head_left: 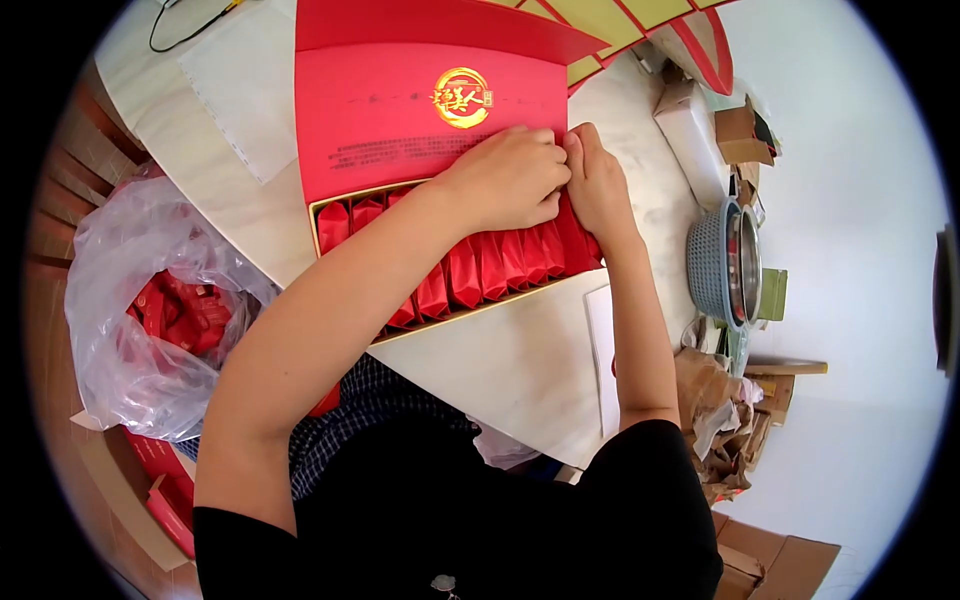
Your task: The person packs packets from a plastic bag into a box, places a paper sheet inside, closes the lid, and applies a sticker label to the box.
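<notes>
A red gift box (430, 110) lies on the table with its lid raised, showing a gold round emblem and lines of dark print. Red packets (463, 272) stand in a row inside the gold-edged tray. My left hand (512, 180) reaches across the box to its right end, knuckles up and fingers curled over. Close against it, my right hand (598, 185) is at the box's right edge, thumb and fingers pressed together. Whatever is between the fingers of either hand is hidden. Below them shows a red packet end (577, 240).
To the left, a clear plastic bag (120, 245) holds more red packets. Several yellow-and-red box trays (595, 20) sit at the far edge. Along the right wall stand a grey basket (708, 262), a metal bowl (748, 265) and cardboard boxes (745, 135). White paper (603, 350) lies nearby.
</notes>
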Action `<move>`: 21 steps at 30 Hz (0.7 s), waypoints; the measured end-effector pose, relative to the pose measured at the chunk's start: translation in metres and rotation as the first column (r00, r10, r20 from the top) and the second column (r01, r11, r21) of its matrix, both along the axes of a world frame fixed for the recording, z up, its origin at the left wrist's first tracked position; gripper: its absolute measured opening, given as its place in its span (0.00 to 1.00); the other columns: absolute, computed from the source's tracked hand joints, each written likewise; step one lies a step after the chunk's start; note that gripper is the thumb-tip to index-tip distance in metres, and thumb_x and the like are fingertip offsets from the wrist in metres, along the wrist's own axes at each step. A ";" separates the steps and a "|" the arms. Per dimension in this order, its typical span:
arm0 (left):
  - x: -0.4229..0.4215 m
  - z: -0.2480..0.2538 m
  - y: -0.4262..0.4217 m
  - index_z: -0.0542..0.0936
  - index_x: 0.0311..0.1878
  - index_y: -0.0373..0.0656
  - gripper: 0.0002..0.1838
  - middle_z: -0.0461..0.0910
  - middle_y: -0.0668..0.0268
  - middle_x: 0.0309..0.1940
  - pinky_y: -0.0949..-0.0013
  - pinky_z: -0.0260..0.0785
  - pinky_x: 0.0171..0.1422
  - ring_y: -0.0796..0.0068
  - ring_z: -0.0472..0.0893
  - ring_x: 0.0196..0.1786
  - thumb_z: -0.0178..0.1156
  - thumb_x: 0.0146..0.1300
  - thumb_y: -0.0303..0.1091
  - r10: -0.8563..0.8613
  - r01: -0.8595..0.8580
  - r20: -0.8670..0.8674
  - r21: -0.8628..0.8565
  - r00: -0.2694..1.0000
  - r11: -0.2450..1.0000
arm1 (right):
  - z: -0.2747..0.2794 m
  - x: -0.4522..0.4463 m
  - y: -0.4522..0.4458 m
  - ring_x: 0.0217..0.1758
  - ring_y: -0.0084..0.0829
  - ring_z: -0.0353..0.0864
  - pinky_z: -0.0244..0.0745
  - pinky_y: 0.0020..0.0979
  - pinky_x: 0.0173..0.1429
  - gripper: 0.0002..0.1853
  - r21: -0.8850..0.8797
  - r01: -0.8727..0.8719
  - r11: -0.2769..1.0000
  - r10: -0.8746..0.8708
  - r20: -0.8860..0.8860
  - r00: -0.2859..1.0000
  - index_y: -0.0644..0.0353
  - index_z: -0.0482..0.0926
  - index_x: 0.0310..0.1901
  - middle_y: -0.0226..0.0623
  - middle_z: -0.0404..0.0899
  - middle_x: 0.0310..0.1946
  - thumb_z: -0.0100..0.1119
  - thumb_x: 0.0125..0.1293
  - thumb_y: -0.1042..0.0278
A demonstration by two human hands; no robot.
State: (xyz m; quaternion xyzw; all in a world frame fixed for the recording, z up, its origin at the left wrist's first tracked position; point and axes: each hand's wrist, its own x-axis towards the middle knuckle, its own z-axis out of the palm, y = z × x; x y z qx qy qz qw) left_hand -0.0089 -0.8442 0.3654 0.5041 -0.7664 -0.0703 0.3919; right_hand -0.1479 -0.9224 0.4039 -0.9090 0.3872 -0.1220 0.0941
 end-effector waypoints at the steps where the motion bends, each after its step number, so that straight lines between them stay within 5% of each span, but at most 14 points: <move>1: -0.001 0.000 0.001 0.81 0.24 0.41 0.08 0.80 0.66 0.29 0.61 0.68 0.48 0.67 0.76 0.41 0.59 0.52 0.34 0.008 -0.007 0.027 -0.034 1.000 0.999 | -0.001 -0.004 -0.001 0.37 0.57 0.78 0.71 0.48 0.40 0.16 0.054 0.016 0.998 -0.018 0.037 0.999 0.63 0.68 0.44 0.57 0.79 0.33 0.39 0.75 0.57; 6: -0.001 0.007 0.010 0.80 0.22 0.42 0.08 0.79 0.67 0.25 0.63 0.67 0.46 0.68 0.76 0.39 0.59 0.50 0.35 0.026 -0.017 0.117 -0.080 0.993 0.997 | 0.027 -0.024 0.045 0.44 0.54 0.79 0.73 0.43 0.50 0.20 0.384 0.203 0.901 -0.222 0.005 0.975 0.63 0.70 0.55 0.56 0.80 0.39 0.37 0.76 0.55; 8: -0.004 0.006 0.010 0.79 0.20 0.42 0.08 0.78 0.67 0.23 0.64 0.66 0.48 0.69 0.76 0.40 0.59 0.49 0.34 -0.080 0.103 0.152 -0.147 0.985 0.984 | 0.009 -0.040 0.060 0.50 0.51 0.79 0.72 0.41 0.55 0.22 0.065 0.048 0.997 -0.056 0.133 0.990 0.62 0.68 0.62 0.54 0.80 0.45 0.37 0.77 0.56; 12: -0.017 0.003 0.019 0.77 0.21 0.41 0.07 0.77 0.66 0.24 0.64 0.64 0.55 0.68 0.75 0.39 0.59 0.49 0.33 -0.211 0.214 0.173 0.000 0.962 0.977 | -0.006 -0.042 0.069 0.54 0.49 0.79 0.72 0.39 0.57 0.21 0.203 0.131 0.970 -0.189 0.295 0.937 0.62 0.70 0.63 0.51 0.78 0.52 0.38 0.77 0.59; 21: -0.023 0.002 0.024 0.80 0.22 0.40 0.13 0.78 0.66 0.24 0.65 0.62 0.54 0.69 0.72 0.42 0.53 0.54 0.37 -0.193 0.177 0.146 0.119 0.970 0.977 | -0.004 -0.036 0.071 0.57 0.49 0.77 0.72 0.39 0.58 0.22 0.134 0.113 0.985 -0.136 0.183 0.974 0.62 0.66 0.66 0.52 0.73 0.58 0.37 0.77 0.60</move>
